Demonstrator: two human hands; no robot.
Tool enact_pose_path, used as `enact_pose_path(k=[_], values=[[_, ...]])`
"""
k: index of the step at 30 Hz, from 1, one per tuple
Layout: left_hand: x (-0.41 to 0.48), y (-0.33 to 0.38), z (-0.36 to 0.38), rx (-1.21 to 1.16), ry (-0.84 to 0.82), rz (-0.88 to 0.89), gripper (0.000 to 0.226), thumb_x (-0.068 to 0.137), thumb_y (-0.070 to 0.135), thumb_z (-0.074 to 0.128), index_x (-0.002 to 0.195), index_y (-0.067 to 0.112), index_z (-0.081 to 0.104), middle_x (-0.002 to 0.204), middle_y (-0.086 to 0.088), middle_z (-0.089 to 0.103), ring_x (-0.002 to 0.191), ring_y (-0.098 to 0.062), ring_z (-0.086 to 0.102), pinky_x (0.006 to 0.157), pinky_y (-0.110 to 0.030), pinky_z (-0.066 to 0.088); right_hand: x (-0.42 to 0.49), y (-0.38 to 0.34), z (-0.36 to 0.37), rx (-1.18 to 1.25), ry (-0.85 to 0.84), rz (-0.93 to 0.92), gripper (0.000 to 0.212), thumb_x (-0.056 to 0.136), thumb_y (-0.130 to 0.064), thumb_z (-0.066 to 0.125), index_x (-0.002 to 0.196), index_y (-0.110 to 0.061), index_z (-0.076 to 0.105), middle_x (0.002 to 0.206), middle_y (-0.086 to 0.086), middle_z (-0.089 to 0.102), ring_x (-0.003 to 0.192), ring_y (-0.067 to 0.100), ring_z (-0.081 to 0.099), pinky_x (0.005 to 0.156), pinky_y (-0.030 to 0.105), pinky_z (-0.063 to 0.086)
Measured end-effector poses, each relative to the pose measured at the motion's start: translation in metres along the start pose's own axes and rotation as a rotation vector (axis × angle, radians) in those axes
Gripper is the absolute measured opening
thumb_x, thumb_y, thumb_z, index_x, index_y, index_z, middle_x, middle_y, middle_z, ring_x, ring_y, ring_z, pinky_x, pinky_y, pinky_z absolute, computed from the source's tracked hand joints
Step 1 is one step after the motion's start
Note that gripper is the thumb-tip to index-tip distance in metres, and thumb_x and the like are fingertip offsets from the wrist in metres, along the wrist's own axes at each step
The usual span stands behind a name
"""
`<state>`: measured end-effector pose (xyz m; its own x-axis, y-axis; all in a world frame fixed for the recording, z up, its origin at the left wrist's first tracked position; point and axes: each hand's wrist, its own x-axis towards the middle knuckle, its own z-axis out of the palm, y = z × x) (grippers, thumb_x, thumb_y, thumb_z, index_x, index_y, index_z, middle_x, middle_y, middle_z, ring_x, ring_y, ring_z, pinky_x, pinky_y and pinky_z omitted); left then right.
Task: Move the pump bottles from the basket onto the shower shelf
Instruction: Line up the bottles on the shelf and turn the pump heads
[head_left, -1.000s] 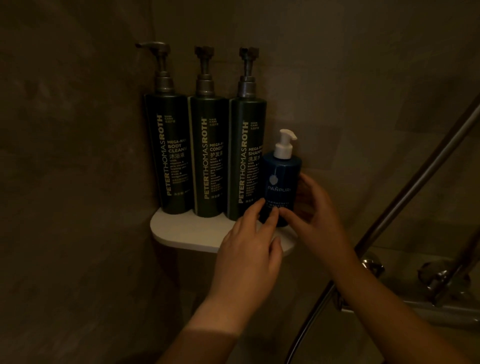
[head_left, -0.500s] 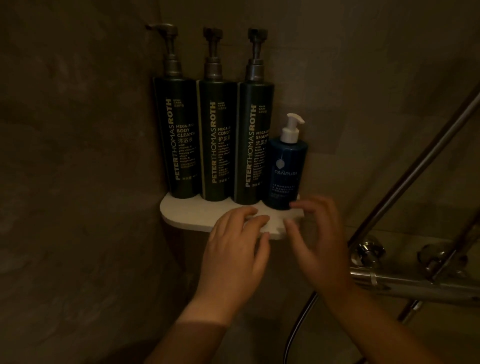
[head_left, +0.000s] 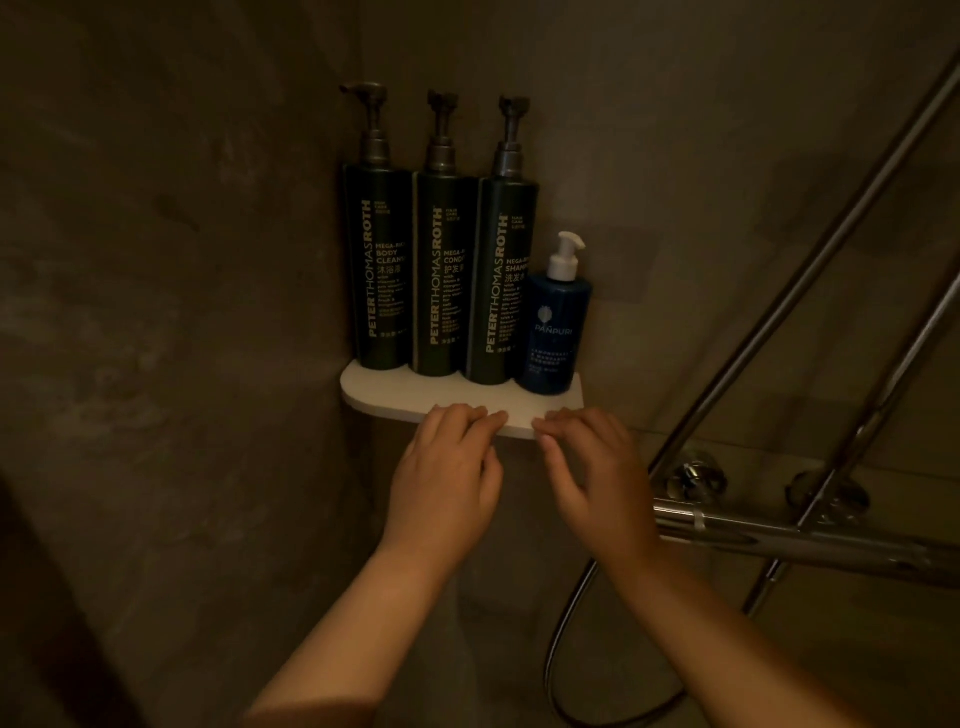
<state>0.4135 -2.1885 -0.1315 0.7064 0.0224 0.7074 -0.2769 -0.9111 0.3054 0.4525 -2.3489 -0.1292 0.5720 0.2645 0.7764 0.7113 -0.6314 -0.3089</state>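
Note:
Three tall dark green pump bottles stand upright in a row on the white corner shelf (head_left: 395, 397): body cleanser (head_left: 376, 270), conditioner (head_left: 444, 280) and shampoo (head_left: 506, 286). To their right stands a short blue pump bottle (head_left: 556, 332) with a white pump. My left hand (head_left: 447, 478) and my right hand (head_left: 597, 473) hover just below the shelf's front edge, fingers loosely bent, holding nothing. No basket is in view.
Dark stone walls meet in the corner behind the shelf. A chrome shower rail (head_left: 795, 291) slants up at the right, above a chrome mixer bar (head_left: 810, 540) with valves. A shower hose (head_left: 561, 654) loops down below it.
Both hands have let go of the blue bottle and drawn back and down from it to the shelf's front edge. The bottle stays upright on the shelf.

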Motion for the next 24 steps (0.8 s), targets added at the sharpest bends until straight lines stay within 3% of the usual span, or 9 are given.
enact_pose_path(k=[4,10,16,24], values=[[-0.003,0.005,-0.001,0.003,-0.039,-0.033,0.044,0.089,0.017,0.055,0.133,0.02,0.049,0.127,-0.001,0.051,0.123,-0.015,0.037,0.097,-0.029,0.036,-0.01,-0.011,-0.012,-0.048,-0.154,0.05,0.034,0.093,-0.023,0.053,0.126,-0.019,0.057,0.129,-0.001,0.054,0.124,0.012,0.044,0.101,0.02,0.032],[-0.008,0.017,-0.009,0.05,-0.197,-0.099,0.063,0.09,0.026,0.053,0.146,0.026,0.024,0.151,-0.001,0.027,0.14,-0.015,0.016,0.11,-0.031,0.022,-0.008,-0.029,-0.026,-0.101,-0.331,0.101,0.05,0.094,-0.018,0.05,0.142,-0.018,0.038,0.151,0.002,0.032,0.138,0.016,0.029,0.104,0.016,0.016],[-0.001,0.021,-0.024,0.115,-0.346,-0.095,0.071,0.09,0.034,0.054,0.149,0.026,0.015,0.157,-0.001,0.015,0.143,-0.017,0.009,0.112,-0.034,0.017,-0.008,-0.034,-0.026,-0.137,-0.428,0.154,0.064,0.092,-0.019,0.052,0.149,-0.019,0.022,0.158,0.003,0.015,0.143,0.02,0.019,0.113,0.031,0.023],[0.001,0.022,-0.031,0.109,-0.414,-0.084,0.075,0.089,0.034,0.055,0.149,0.027,0.011,0.157,-0.001,0.012,0.144,-0.018,0.005,0.113,-0.035,0.016,-0.008,-0.033,-0.025,-0.114,-0.468,0.218,0.069,0.091,-0.017,0.054,0.149,-0.023,0.018,0.159,-0.001,0.009,0.144,0.019,0.017,0.114,0.033,0.024]])
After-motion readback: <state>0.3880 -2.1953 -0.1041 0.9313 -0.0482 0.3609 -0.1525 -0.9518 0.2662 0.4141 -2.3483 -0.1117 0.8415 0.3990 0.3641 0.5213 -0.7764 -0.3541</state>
